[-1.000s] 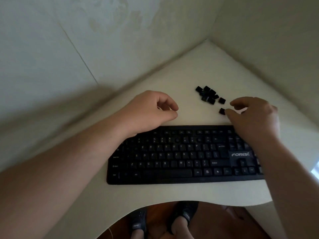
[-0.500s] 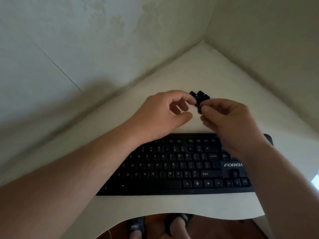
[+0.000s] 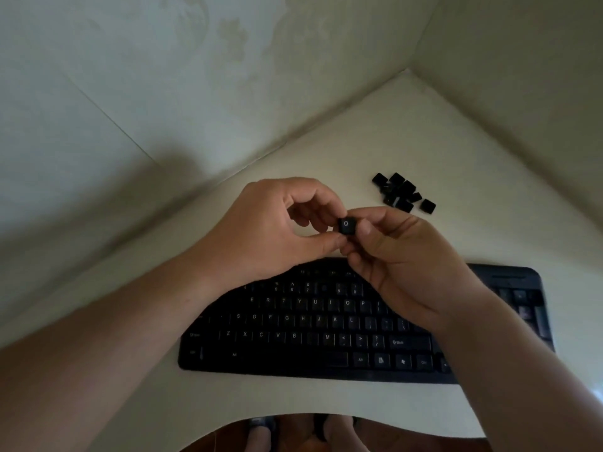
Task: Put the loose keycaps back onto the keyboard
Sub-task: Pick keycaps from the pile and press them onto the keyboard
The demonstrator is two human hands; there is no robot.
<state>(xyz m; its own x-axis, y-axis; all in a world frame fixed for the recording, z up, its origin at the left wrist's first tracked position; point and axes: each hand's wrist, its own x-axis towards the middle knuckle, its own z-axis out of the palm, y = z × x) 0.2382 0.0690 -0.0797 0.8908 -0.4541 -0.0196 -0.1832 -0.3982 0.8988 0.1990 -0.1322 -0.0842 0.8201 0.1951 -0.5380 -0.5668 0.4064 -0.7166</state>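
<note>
Right now 1 keycap [image 3: 346, 226] is pinched between both hands, held up above the far edge of the keyboard [image 3: 313, 337], legend face turned toward the person; the letter looks like a Q. Left hand [image 3: 274, 230] has thumb and forefinger closed on the cap's left side, right hand [image 3: 401, 256] has thumb and fingers curled on its right side, so both grip it and neither is nearer. Keyboard lies below and toward the person from the hands, long axis running left-right. Top letter row reads from E, so the Q slot is probably under the left wrist, down-left of the cap; it's hidden. Cap itself is squarish, no real long axis. Remaining loose keycaps [image 3: 399, 192] sit in a pile beyond the right hand, up-right of it, apart from the keyboard.
</note>
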